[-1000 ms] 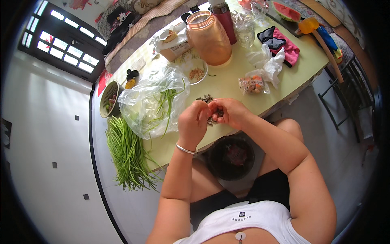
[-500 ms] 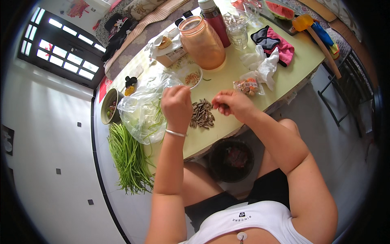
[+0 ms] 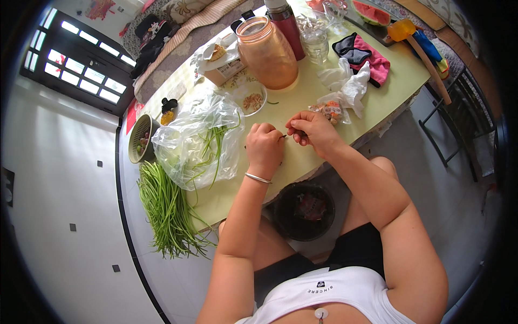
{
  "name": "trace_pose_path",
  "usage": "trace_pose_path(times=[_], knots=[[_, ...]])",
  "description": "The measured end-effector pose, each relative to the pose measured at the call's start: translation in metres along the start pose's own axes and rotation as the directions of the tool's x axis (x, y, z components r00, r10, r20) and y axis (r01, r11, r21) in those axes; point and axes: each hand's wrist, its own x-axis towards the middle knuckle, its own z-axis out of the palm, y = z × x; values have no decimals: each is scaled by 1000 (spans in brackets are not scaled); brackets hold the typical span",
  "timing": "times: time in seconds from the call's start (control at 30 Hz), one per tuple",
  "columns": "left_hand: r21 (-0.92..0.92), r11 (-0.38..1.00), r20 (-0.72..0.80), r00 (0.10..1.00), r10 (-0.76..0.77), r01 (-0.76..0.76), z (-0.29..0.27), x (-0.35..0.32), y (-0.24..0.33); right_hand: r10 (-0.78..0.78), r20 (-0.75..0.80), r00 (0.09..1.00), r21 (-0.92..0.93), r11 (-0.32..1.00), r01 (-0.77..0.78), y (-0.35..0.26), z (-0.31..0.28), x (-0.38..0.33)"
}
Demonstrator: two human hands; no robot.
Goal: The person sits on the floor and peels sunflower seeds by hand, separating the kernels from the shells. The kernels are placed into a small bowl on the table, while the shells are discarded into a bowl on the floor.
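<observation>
Pale yellow table (image 3: 318, 102) fills the upper middle of my view, and a white tiled floor lies around it. Between my two hands I see a thin green stem (image 3: 283, 136), very short, its long axis lying almost level from left to right, over the table's near edge. My left hand (image 3: 264, 148) is curled almost into a fist and pinches the left end of the stem; my right hand (image 3: 313, 129) is also curled, with its fingertips closed on the right end. Half a second ago my hands were apart over a small dark pile on the table; now they are together and I cannot see that pile. Just left of my left hand lies a clear plastic bag (image 3: 194, 143) with green stalks inside. A bundle of long green beans (image 3: 167, 210) hangs over the left edge of the table. A black bucket (image 3: 303, 211) stands on the floor under the table edge, between my knees. Behind my hands, bare table surface is open up to a large orange jar (image 3: 267, 54).
</observation>
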Motion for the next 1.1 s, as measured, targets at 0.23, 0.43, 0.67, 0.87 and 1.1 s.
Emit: trace_pose_path(times=[0.23, 0.43, 0.67, 0.87, 1.1], knots=[[-323, 926, -107, 965, -240, 195, -19, -3, 19, -118, 0, 993, -210, 971, 116, 13, 5, -4], [-268, 958, -165, 974, -154, 105, -30, -9, 30, -74, -28, 997, -176, 982, 68, 18, 14, -9], [-124, 988, -129, 986, -110, 94, -31, -16, 32, -262, -68, 963, -371, 902, 220, 28, 25, -11], [-294, 942, -130, 970, -205, 160, -34, -16, 32, -320, -20, 947, -308, 903, 299, 30, 24, -8], [-259, 955, -141, 972, -187, 146, -35, -20, 27, -335, -24, 942, -336, 890, 308, 29, 34, -11]])
